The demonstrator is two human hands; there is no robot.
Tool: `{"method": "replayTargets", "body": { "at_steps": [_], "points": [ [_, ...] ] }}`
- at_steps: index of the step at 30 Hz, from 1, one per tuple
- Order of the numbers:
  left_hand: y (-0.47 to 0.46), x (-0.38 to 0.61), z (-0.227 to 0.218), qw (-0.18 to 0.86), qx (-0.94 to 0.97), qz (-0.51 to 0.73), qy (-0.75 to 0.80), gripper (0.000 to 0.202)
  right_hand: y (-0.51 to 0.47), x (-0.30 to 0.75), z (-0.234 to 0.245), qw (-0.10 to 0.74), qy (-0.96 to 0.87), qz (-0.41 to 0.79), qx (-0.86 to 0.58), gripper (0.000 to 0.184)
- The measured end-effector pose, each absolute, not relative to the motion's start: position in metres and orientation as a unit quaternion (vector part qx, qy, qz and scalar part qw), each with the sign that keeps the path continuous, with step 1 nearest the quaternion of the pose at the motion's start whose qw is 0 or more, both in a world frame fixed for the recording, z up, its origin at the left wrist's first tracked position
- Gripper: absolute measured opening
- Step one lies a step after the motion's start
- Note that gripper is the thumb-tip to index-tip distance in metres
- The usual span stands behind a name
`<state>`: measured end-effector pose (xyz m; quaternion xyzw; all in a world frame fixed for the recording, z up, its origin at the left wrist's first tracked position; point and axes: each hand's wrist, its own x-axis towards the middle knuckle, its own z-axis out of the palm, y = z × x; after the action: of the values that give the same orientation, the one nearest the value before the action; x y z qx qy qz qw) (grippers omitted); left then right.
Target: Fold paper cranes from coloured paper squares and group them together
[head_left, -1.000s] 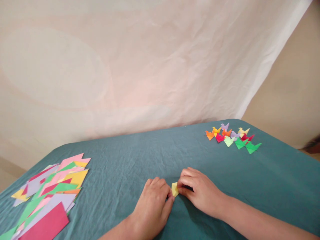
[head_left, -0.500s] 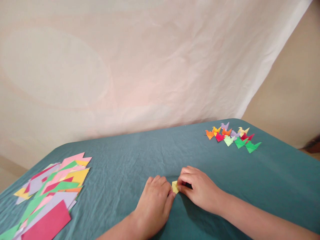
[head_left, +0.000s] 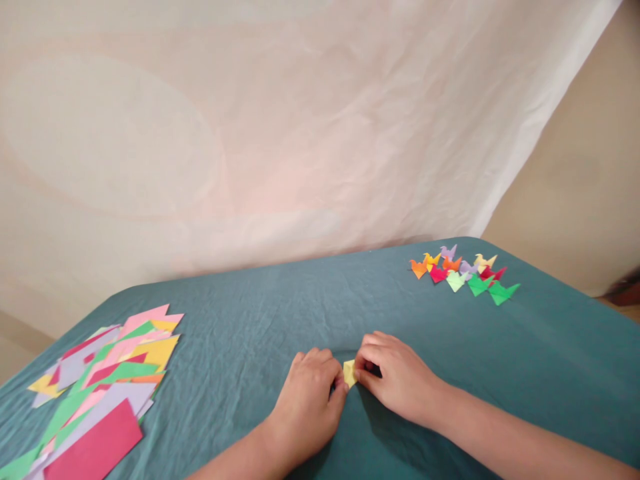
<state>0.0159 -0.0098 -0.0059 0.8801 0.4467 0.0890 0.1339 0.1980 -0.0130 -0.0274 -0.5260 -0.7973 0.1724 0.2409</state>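
A small folded piece of yellow paper (head_left: 349, 373) lies on the teal tablecloth (head_left: 260, 313) near the front. My left hand (head_left: 310, 400) rests knuckles-up with its fingers curled, thumb side pressed against the paper's left edge. My right hand (head_left: 395, 377) has its fingers bent and pinched on the paper's right edge. Most of the paper is hidden under the two hands.
A spread of flat coloured paper sheets (head_left: 95, 390) lies at the front left, a red sheet nearest. Several small folded paper birds (head_left: 463, 272) in orange, red, green, yellow and lilac sit at the back right. A cream cloth backdrop (head_left: 250, 133) hangs behind the table.
Both hands stay on the yellow paper and have crept slightly up and left; the fingers have tightened a little on it.
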Motion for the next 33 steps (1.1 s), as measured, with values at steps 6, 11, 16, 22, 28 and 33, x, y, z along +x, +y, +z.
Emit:
{"method": "replayTargets", "body": {
  "at_steps": [6,11,16,22,28,33],
  "points": [
    [-0.010,0.014,-0.008,0.157,0.870,0.118,0.452,0.009,-0.013,0.199,-0.029,0.238,-0.796,0.171,-0.529,0.010],
    [-0.011,0.010,-0.009,0.172,0.881,0.146,0.416,0.014,-0.014,0.199,-0.029,0.238,-0.795,0.170,-0.531,0.009],
    [-0.010,0.010,-0.010,0.157,0.894,0.156,0.390,0.018,-0.015,0.198,-0.028,0.241,-0.797,0.160,-0.531,0.010],
    [-0.007,0.014,-0.013,0.177,0.868,0.184,0.425,0.004,-0.016,0.198,-0.027,0.242,-0.798,0.159,-0.529,0.011],
    [0.000,0.019,-0.011,0.206,0.855,0.168,0.446,0.002,-0.016,0.198,-0.028,0.247,-0.797,0.162,-0.527,0.011],
    [0.003,0.021,-0.011,0.197,0.856,0.151,0.453,0.005,-0.015,0.198,-0.030,0.243,-0.796,0.156,-0.532,0.010]
  ]
}}
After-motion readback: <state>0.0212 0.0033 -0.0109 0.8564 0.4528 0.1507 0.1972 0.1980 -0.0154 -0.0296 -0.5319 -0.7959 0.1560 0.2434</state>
